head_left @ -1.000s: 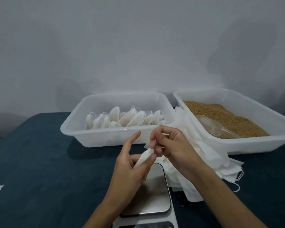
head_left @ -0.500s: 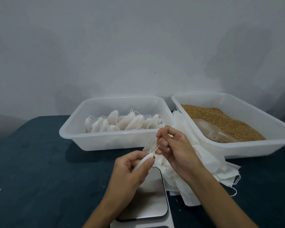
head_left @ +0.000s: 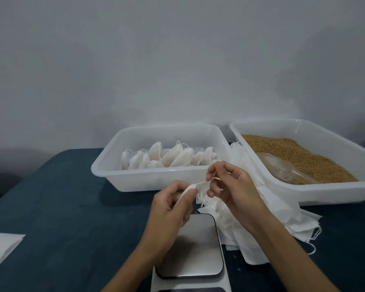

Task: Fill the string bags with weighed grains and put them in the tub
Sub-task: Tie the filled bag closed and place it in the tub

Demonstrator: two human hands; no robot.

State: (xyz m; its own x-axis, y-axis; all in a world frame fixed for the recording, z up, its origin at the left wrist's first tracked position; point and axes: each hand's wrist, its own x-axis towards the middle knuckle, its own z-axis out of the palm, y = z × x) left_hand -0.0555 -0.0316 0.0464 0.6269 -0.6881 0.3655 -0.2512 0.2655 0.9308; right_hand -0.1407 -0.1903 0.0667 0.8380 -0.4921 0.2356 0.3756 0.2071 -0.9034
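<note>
At lower centre your left hand (head_left: 169, 209) pinches the small bag (head_left: 184, 193) above the scale (head_left: 190, 251); your right hand (head_left: 230, 186) pinches its string (head_left: 207, 182). It looks light, soft and floppy, so hold it by the neck. Your fingers hide its contents. Beyond, filled bags (head_left: 167, 158) lie in the tub (head_left: 156, 182).

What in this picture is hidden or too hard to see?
Head view only:
- Scale: its display is cut off by the bottom edge; no reading.
- Bag: mostly hidden inside the left hand; fill unclear.
- String pinched by the right hand: too thin to tell if knotted.
- Scoop: partly buried in grain.
</note>
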